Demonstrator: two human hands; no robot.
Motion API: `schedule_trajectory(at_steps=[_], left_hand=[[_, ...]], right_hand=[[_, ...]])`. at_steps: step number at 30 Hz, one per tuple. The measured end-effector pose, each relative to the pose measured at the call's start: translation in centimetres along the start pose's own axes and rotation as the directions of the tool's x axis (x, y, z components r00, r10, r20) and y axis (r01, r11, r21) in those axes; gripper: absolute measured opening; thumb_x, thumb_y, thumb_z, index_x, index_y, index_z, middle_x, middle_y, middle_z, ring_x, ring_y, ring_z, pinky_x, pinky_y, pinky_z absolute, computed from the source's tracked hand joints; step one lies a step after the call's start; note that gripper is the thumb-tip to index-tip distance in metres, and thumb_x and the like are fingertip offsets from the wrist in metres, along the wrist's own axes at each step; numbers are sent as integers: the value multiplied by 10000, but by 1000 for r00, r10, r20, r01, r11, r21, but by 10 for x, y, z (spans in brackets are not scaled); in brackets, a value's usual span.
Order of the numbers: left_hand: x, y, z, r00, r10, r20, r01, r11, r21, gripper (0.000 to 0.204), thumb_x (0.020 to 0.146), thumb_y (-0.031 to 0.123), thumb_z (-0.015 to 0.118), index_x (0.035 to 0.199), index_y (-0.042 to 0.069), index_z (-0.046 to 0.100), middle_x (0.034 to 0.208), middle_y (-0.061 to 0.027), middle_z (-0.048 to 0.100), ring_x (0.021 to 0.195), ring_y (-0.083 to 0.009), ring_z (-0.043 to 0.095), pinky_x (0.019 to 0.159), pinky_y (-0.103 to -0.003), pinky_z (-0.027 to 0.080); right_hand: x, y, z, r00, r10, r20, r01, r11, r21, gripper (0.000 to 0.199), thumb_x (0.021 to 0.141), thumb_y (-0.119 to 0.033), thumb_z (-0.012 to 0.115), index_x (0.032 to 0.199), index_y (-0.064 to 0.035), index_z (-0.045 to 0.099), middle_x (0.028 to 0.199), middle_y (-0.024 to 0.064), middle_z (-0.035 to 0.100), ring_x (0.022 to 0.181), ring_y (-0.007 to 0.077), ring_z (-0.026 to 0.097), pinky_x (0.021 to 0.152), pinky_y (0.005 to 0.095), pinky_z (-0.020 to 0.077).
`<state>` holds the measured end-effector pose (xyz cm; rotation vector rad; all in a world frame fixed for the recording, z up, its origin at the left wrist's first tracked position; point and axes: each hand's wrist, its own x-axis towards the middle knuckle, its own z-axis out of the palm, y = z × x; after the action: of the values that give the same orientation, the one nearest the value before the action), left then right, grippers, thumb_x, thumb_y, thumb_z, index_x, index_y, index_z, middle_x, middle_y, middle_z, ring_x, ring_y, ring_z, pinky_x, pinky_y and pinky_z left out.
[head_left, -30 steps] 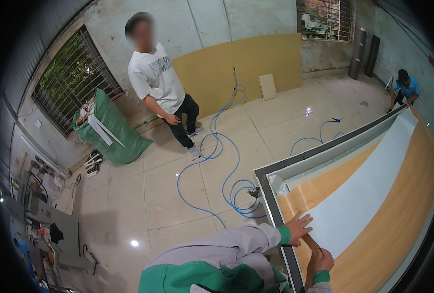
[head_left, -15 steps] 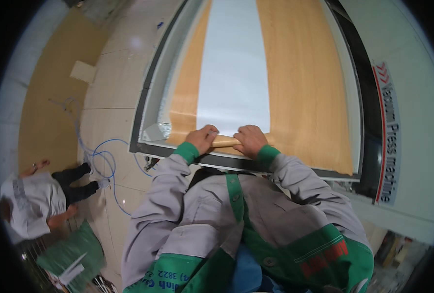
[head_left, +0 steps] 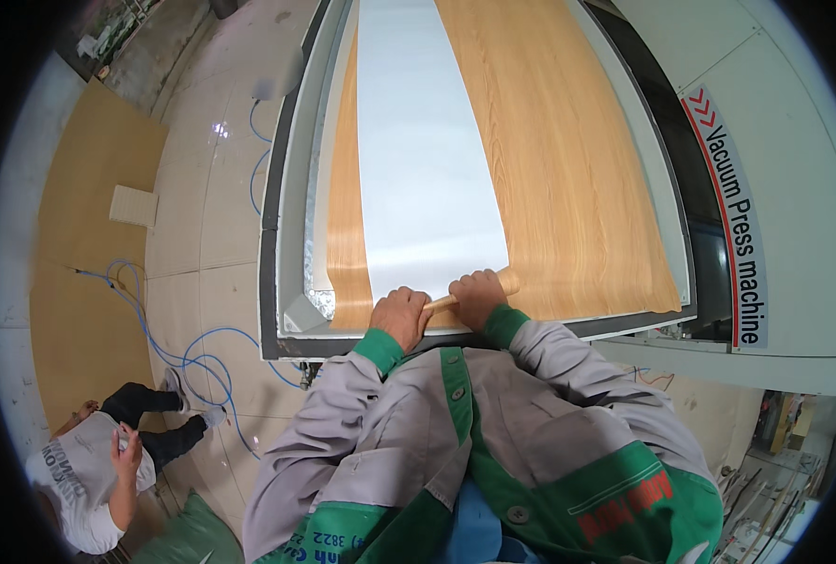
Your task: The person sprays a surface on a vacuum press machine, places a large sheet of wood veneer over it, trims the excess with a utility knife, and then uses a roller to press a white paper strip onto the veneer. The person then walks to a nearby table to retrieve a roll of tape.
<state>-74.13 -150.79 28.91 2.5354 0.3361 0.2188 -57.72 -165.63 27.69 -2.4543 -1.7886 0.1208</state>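
Observation:
A wood-grain sheet (head_left: 568, 179) lies over the press bed in front of me. A long white strip (head_left: 425, 141), which may be the sheet's turned-over back or a separate layer, runs along it toward me. At the near edge the material is curled into a narrow tan roll (head_left: 444, 303). My left hand (head_left: 401, 315) is closed around the roll's left part, its fingers curled over the strip's near end. Gripping the roll farther right is my right hand (head_left: 479, 297), knuckles up. What lies under the fingers is hidden.
A dark-edged frame (head_left: 269, 273) surrounds the bed, with a metal corner block (head_left: 303, 315) at near left. White machine panels (head_left: 794, 169) stand at the right. Blue hoses (head_left: 188, 357) coil on the tiled floor at left, near another person (head_left: 94, 475) and a brown board (head_left: 84, 254).
My view has shifted, so the bed and both hands appear lower. Both hands keep hold of the roll, which now looks more slanted. The other person has raised a hand.

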Motion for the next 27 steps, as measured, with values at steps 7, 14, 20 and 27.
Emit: schedule_trajectory(at_steps=[7, 14, 20, 27], left_hand=[[-5, 5, 8, 986, -71, 153, 67, 997, 32, 308, 995, 348, 585, 1131, 80, 651, 987, -163, 662, 922, -373, 634, 794, -495, 495], [-6, 5, 10, 984, -50, 171, 42, 998, 52, 222, 862, 257, 646, 964, 61, 629, 872, -163, 695, 793, -363, 689, 726, -505, 536], [-4, 12, 17, 992, -5, 123, -15, 987, 159, 169, 876, 222, 639, 958, 75, 646, 865, -153, 722, 819, -345, 719, 749, -488, 549], [2, 13, 21, 995, -33, 90, 9, 968, 252, 241, 893, 322, 673, 1004, 112, 633, 851, -116, 701, 795, -337, 701, 714, -470, 515]], right_hand=[[6, -19, 7, 996, 31, 81, -39, 994, 102, 163, 818, -273, 673, 810, -120, 618, 795, 94, 676, 808, 304, 660, 716, 474, 491], [-4, -22, 2, 998, -23, 65, 14, 990, 141, 157, 859, -258, 633, 891, -106, 611, 804, 121, 695, 758, 346, 683, 664, 506, 510], [-8, -19, -5, 971, -23, 239, -39, 967, 252, 157, 883, -244, 619, 906, -89, 622, 818, 165, 727, 767, 371, 720, 678, 532, 548], [-6, -13, -25, 916, -6, 402, -60, 987, 152, 213, 904, -251, 607, 989, -59, 640, 911, 193, 735, 880, 364, 724, 766, 504, 549]])
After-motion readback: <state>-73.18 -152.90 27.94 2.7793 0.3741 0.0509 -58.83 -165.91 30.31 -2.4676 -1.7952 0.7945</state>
